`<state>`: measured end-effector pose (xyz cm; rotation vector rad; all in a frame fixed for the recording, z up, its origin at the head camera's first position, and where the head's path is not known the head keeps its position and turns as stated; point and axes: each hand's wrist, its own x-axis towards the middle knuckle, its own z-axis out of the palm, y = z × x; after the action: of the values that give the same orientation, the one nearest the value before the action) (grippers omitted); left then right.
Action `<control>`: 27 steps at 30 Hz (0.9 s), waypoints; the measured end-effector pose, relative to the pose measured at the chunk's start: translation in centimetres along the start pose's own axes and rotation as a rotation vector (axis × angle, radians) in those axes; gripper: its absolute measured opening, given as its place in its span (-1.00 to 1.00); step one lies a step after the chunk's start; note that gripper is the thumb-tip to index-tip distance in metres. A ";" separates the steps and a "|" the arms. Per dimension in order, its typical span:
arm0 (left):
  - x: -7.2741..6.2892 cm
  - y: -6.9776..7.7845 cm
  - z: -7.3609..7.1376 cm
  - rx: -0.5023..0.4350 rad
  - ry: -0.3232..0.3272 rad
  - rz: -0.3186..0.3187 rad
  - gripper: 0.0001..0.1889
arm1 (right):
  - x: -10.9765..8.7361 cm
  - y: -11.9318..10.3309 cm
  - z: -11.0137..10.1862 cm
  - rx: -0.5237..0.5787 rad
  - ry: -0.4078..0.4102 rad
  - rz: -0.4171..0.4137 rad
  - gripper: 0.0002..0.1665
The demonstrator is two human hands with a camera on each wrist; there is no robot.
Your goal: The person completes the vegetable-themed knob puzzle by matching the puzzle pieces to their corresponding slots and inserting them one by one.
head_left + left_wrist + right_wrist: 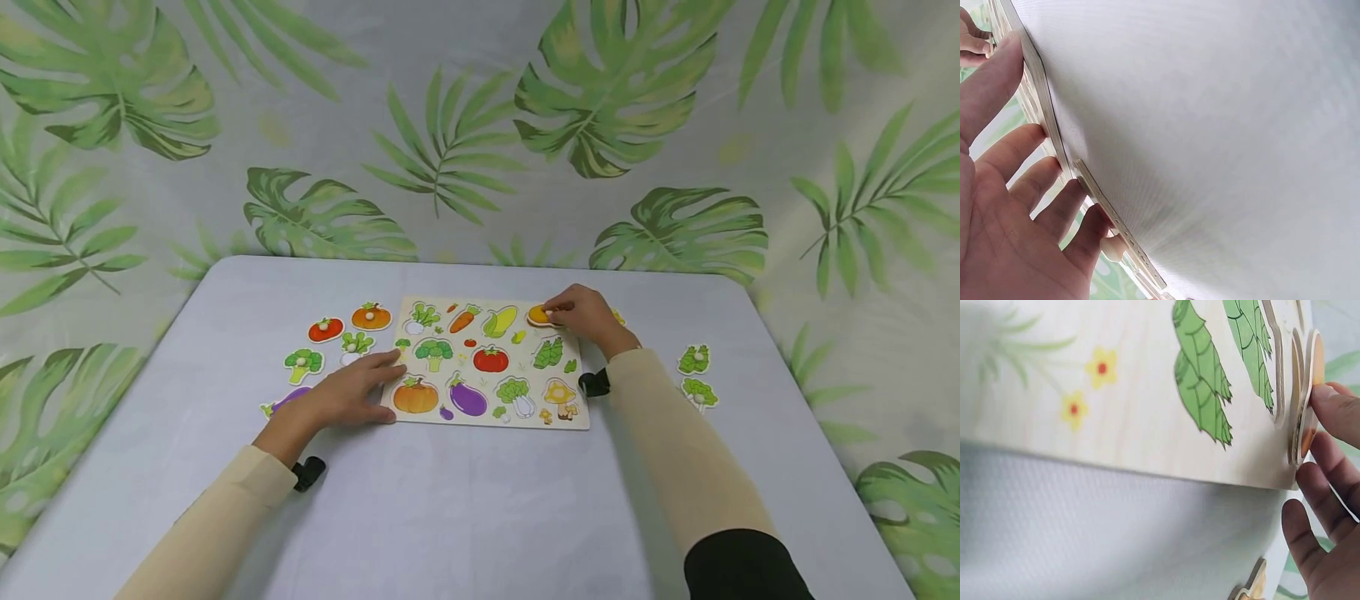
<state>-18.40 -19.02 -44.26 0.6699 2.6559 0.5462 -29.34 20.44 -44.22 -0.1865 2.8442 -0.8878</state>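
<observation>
A printed puzzle board (461, 362) was set toward the far side of the white-covered bench (480, 517). Its left edge was touched by the extended fingers of the left hand (341, 395), the thumb being set apart at the near left corner. A yellow-orange piece (536, 317) was pinched between the thumb and fingers of the right hand (588, 317), at the board's far right corner. To the left, a tomato piece (326, 330), a pumpkin piece (371, 317) and a broccoli piece (303, 365) were laid loose; an eggplant piece (287, 401) was partly hidden by the left hand. Two green pieces (693, 359) were placed to the right.
</observation>
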 end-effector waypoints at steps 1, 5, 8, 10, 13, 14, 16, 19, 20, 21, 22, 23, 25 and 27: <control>0.0 0.0 0.0 0.001 0.000 -0.001 -0.21 | 0.1 0.0 0.1 0.003 -0.003 0.001 -0.70; -0.2 -0.1 -0.1 0.002 0.003 -0.001 -0.21 | 0.3 -0.1 0.4 0.007 -0.016 0.014 -0.70; -0.3 -0.1 -0.1 -0.002 0.004 -0.005 -0.21 | 0.4 -0.1 0.6 0.001 -0.026 0.016 -0.70; -0.3 -0.1 -0.1 -0.003 0.004 -0.007 -0.21 | 0.5 -0.1 0.7 -0.003 -0.029 0.012 -0.70; -0.4 0.0 -0.1 -0.005 0.003 -0.013 -0.21 | 0.5 0.0 0.7 -0.006 -0.032 0.006 -0.70; -0.4 0.0 -0.1 -0.004 0.004 -0.010 -0.21 | 0.5 0.0 0.7 -0.006 -0.031 0.004 -0.70; -0.4 0.0 -0.1 -0.003 0.006 -0.006 -0.21 | 0.5 0.0 0.7 -0.009 -0.032 -0.003 -0.70; -0.3 0.1 -0.1 -0.004 0.006 -0.006 -0.21 | 0.5 0.3 0.7 -0.012 -0.037 -0.009 -0.68; -0.3 0.1 -0.1 -0.004 0.004 -0.003 -0.21 | 0.5 0.4 0.8 -0.010 -0.039 -0.004 -0.68; -0.2 0.1 0.0 -0.003 0.000 -0.004 -0.21 | 0.5 0.6 0.7 -0.008 -0.042 0.002 -0.67; -0.2 0.1 0.0 -0.006 -0.002 -0.007 -0.21 | 0.5 0.6 0.7 0.000 -0.046 0.010 -0.67; -0.1 0.1 0.0 -0.005 -0.004 -0.007 -0.21 | 0.5 0.7 0.7 0.005 -0.049 0.016 -0.66; -0.1 0.2 -0.1 0.003 -0.004 -0.001 -0.21 | 0.4 0.7 0.5 0.017 -0.056 0.026 -0.66; -0.1 0.2 -0.1 0.006 -0.001 -0.005 -0.21 | 0.5 0.5 0.4 0.015 -0.066 0.023 -0.66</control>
<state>-18.30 -18.97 -44.07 0.6654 2.6588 0.5361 -29.76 20.60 -44.88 -0.1777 2.7726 -0.8819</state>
